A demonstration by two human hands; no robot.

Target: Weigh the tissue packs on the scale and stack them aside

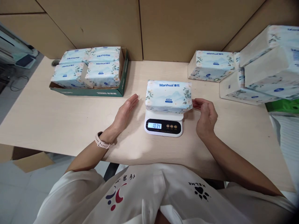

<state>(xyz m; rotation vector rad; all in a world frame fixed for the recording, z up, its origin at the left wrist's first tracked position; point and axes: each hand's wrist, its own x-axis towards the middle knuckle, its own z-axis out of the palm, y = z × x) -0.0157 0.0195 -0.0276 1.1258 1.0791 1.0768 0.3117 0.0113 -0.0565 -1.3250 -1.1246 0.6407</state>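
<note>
A pack of tissues [168, 95] with a floral print lies flat on a white digital kitchen scale [163, 116]. The scale's lit display [154, 125] appears to read 103.4. To the left of the pack, my left hand [126, 111] rests on its edge on the table, fingers stretched out and apart from the pack. My right hand [206, 115] is at the pack's right end, fingers loosely bent and thumb up. Its fingertips are close to the wrapper; whether they touch it I cannot tell. Neither hand holds anything.
At the back left stands a green cardboard tray [93, 92] with several tissue packs. More tissue packs [211, 63] are stacked at the back right, beside a green package [282, 106]. Cardboard panels [173, 31] wall off the table [58, 121]. An open carton [34, 161] sits below its left front edge.
</note>
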